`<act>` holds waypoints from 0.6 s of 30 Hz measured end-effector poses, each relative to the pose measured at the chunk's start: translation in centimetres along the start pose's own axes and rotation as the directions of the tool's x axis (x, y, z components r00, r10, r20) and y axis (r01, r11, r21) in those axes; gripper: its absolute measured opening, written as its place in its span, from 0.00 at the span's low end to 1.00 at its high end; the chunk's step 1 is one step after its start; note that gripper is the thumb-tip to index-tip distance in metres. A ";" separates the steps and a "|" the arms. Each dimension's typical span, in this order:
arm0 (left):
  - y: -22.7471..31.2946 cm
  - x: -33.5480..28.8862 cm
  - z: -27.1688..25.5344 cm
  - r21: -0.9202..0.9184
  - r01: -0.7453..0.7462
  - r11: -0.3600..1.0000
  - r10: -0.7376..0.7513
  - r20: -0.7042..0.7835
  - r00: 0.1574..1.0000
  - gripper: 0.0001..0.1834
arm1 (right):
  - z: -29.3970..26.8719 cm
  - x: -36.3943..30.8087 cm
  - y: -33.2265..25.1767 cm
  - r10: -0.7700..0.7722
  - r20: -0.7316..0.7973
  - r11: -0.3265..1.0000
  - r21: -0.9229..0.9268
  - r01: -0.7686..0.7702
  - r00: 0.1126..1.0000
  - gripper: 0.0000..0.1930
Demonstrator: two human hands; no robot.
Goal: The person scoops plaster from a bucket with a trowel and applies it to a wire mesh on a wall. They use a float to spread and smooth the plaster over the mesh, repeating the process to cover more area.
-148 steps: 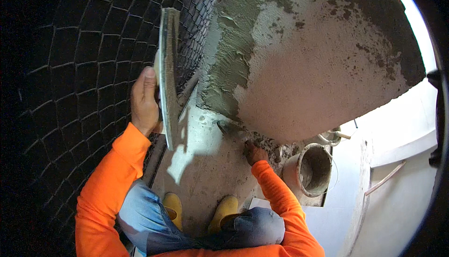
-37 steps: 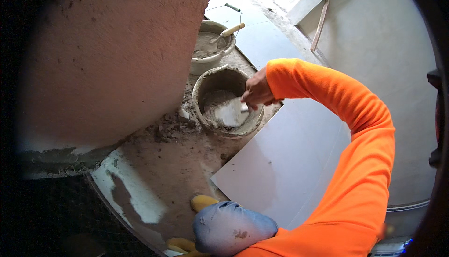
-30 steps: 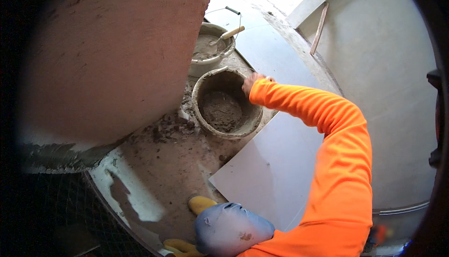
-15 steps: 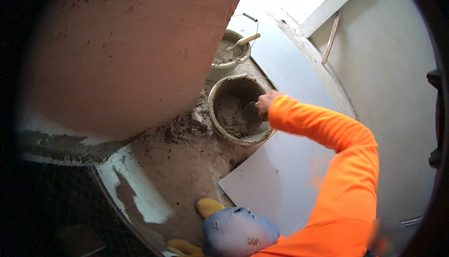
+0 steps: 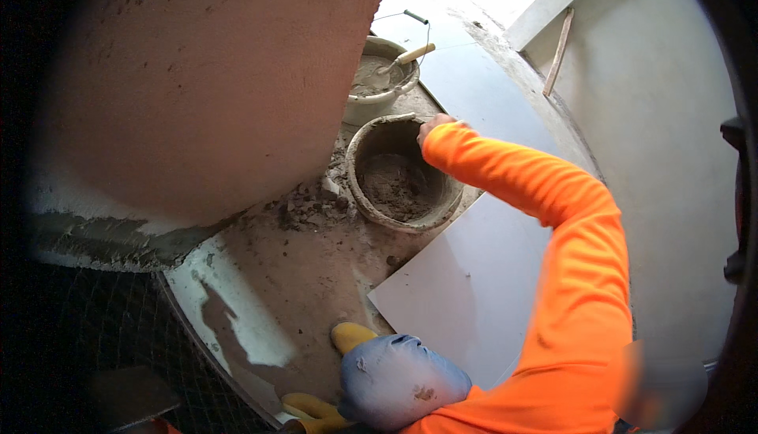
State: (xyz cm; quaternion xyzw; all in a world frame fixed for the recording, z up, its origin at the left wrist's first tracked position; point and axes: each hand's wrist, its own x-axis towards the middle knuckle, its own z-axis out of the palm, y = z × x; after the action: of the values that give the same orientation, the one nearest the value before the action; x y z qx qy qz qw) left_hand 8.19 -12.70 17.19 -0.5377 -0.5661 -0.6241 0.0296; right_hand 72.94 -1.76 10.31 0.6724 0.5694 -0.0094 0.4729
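We have moved our right hand (image 5: 431, 128) up from the mortar (image 5: 399, 191) of half a second ago to the upper right rim of the near bucket (image 5: 401, 137). We count two buckets, one visible trowel (image 5: 416, 53) and two yellow boots (image 5: 352, 336). By the right edge of the spattered floor (image 5: 316, 276), the near bucket carries mortar low inside; the far bucket (image 5: 381, 102) is fuller, the trowel leaning in its grey mix (image 5: 369, 80). Our orange sleeve (image 5: 505, 170) partly covers the right hand, so we cannot tell its grip.
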 end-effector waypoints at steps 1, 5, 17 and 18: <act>0.2 0.0 0.1 -0.003 -0.001 1.000 0.001 -0.001 1.000 0.28 | 0.0 0.3 -0.3 0.114 0.015 0.990 0.078 -0.115 0.993 0.13; 1.7 0.4 -0.4 -0.015 -0.038 0.999 0.038 -0.020 0.999 0.27 | -0.9 1.1 -1.5 -0.086 0.221 0.982 0.186 0.045 0.971 0.17; 1.4 1.2 -2.5 0.685 -0.563 0.463 0.539 0.286 0.792 0.17 | 0.2 -0.6 1.0 -0.314 0.191 0.948 0.118 0.296 0.930 0.22; 1.2 1.2 -2.5 0.667 -0.534 0.519 0.522 0.247 0.816 0.18 | 0.1 0.0 1.8 -0.337 0.248 0.920 0.292 0.261 0.909 0.20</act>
State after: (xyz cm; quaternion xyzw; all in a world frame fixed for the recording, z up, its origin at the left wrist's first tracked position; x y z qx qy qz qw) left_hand 6.86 -14.31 19.43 -0.6337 -0.5714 -0.3125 0.4176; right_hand 74.38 -1.65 11.32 0.6221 0.5841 -0.2541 0.4553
